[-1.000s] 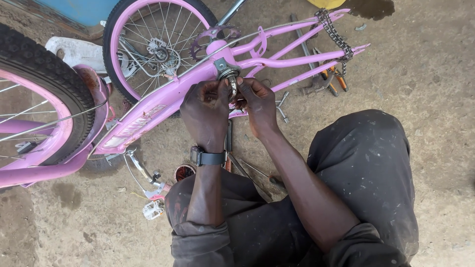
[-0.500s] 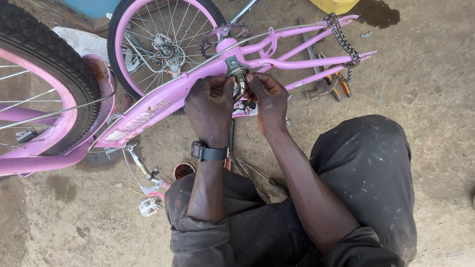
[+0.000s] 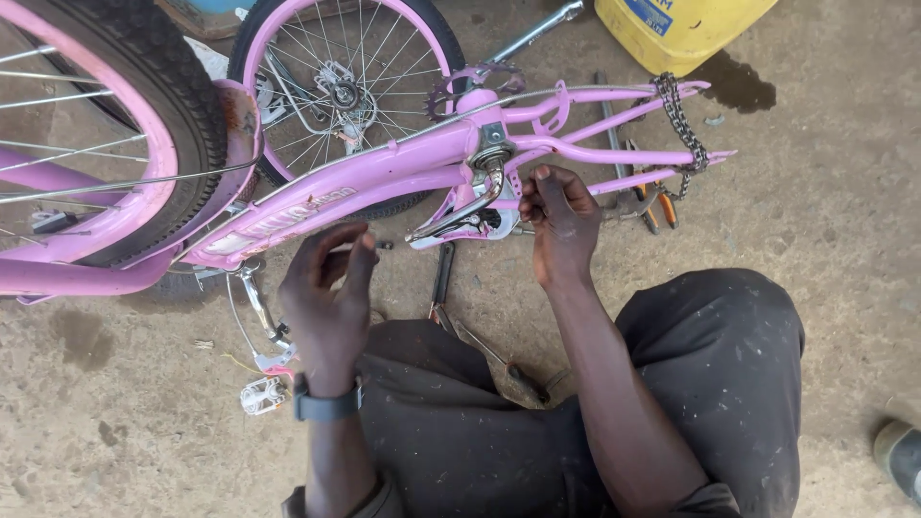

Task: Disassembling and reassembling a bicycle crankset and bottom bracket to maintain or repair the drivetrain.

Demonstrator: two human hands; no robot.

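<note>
Two bare hands work at a pink steel bicycle frame lying on the concrete floor. Right hand pinches closed on the chrome crank arm just below the frame's bottom bracket, seemingly steadying it. Left hand hovers half-open and empty beneath the frame's down tube. A loose chain drapes over the frame's rear stays, beside orange-handled pliers.

Workshop floor clutter, around the work

Yellow plastic jerrycan at top edge, dark wet stain on the concrete floor just beside it. Orange-handled pliers lying on floor right of centre. Blue container cut off at top left. Loose white pedal on floor lower left. Shoe tip at right edge, partly cropped. Wrench flat on floor, partly hidden.
</note>
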